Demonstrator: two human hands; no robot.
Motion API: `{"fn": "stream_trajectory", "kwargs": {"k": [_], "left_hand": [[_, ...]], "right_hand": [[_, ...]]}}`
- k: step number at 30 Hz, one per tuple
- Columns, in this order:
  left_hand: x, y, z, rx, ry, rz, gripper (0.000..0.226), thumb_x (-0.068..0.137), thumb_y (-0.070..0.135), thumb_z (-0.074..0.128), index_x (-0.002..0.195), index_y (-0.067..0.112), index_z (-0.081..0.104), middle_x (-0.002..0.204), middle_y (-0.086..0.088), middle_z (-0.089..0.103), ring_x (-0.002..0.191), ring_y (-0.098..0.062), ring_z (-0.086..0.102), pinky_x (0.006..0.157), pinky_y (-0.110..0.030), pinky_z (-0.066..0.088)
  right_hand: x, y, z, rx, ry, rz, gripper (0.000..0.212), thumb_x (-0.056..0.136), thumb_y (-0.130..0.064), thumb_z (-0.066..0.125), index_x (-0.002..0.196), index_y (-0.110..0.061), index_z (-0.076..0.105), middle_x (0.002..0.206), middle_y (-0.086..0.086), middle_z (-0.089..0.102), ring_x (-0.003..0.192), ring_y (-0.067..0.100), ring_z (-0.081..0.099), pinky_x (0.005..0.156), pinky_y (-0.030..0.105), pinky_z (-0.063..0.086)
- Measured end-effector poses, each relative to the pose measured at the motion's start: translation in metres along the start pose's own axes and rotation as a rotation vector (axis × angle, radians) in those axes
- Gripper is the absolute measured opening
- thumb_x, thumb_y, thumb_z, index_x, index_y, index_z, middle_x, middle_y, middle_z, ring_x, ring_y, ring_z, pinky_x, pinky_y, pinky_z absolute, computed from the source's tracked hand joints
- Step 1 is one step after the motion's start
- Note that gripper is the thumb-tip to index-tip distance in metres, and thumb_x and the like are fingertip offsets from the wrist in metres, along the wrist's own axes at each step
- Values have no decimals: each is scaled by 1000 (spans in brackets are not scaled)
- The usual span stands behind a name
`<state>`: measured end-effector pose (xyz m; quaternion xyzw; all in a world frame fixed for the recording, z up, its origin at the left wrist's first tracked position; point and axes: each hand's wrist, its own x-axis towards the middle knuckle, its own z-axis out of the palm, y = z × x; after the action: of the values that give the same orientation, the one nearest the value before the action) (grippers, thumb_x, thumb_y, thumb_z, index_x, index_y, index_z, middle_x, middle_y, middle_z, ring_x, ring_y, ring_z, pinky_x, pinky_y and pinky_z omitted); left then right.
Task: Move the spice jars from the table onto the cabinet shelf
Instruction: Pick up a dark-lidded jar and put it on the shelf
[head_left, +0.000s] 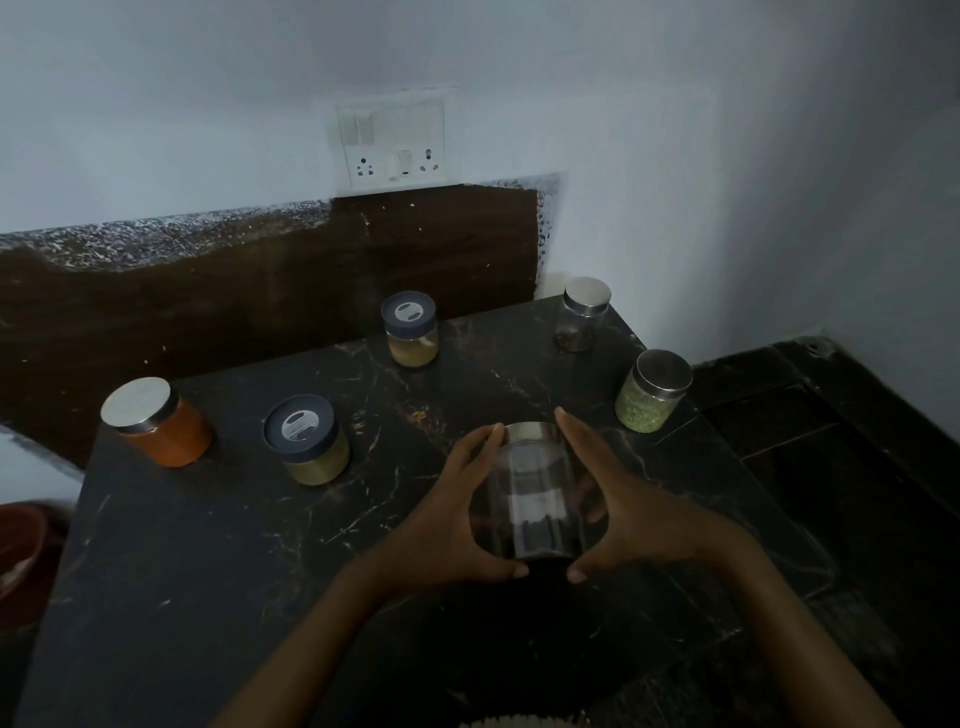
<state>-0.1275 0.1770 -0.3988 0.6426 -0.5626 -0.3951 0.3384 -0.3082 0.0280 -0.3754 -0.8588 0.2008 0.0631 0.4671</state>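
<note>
Over table (208, 545), both hands (457, 509) (639, 514) around clear jar (530, 483)

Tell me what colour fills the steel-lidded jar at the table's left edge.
Orange-red fills that steel-lidded glass jar; head view shows it.

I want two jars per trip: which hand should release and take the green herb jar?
Right. The right hand looks nearest the green herb jar, which stands on its side; the left hand would have to cross the held clear jar.
</note>
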Motion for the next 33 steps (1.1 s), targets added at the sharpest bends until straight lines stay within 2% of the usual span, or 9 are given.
{"fn": "stream_trajectory", "kwargs": {"k": [4,7,10,13,15,19,25,28,33], "left_hand": [[0,1,1,6,-23,-17,129,54,51,77,146,36,-12,144,38,-18,142,-5,2,113,-41,30],[4,2,5,132,-47,-12,136,58,49,82,142,35,-25,141,34,-34,136,4,-15,114,-30,15],[7,5,6,156,4,-7,130,63,42,83,137,41,-23,136,41,-24,137,1,-6,111,-25,17],[7,4,0,91,52,0,126,59,46,83,138,45,-15,132,43,-9,138,-4,8,111,-28,29],[4,4,-2,40,74,9,125,54,52,80,139,47,-12,137,40,-9,139,-7,11,111,-36,35],[1,7,-3,-30,85,12,124,53,53,79,138,51,-12,142,37,-12,139,-4,12,111,-37,34],[5,12,3,137,60,43,129,51,61,73,135,50,-24,143,31,-33,139,0,-19,113,-30,10],[7,13,2,133,89,41,123,51,62,72,136,51,-16,143,35,-18,141,-6,-1,115,-34,21],[0,11,-4,-115,109,50,117,54,46,81,139,50,0,142,38,-1,128,18,19,98,-11,39]], "right_hand": [[3,-4,1,-24,17,1,132,51,-38,85,140,-47,-12,149,-23,-1,139,10,15,113,42,29],[7,-7,4,-69,42,-33,131,50,-41,83,140,-45,-12,146,-26,0,137,10,17,113,40,30],[12,-6,8,-100,55,-59,130,52,-38,85,135,-51,-14,142,-33,-4,139,11,13,113,40,29],[11,-4,4,-39,58,-57,130,55,-33,87,128,-61,-16,135,-41,-8,137,3,9,109,20,25],[7,-3,-2,24,41,-49,131,57,-26,87,130,-58,-17,139,-35,-8,135,0,10,99,8,25],[5,-5,-4,81,37,-51,130,55,-26,87,131,-57,-14,142,-30,1,133,0,16,93,4,32],[14,-6,3,-85,107,-81,128,56,-31,85,141,-44,-10,143,-28,-1,126,-9,15,95,1,22],[14,-8,5,-79,111,-78,130,53,-36,84,142,-45,-10,144,-27,-2,125,-8,17,101,9,24],[4,-7,-8,67,40,-76,133,56,-26,88,138,-50,-14,133,-47,-5,114,-37,4,87,-11,21]]}}
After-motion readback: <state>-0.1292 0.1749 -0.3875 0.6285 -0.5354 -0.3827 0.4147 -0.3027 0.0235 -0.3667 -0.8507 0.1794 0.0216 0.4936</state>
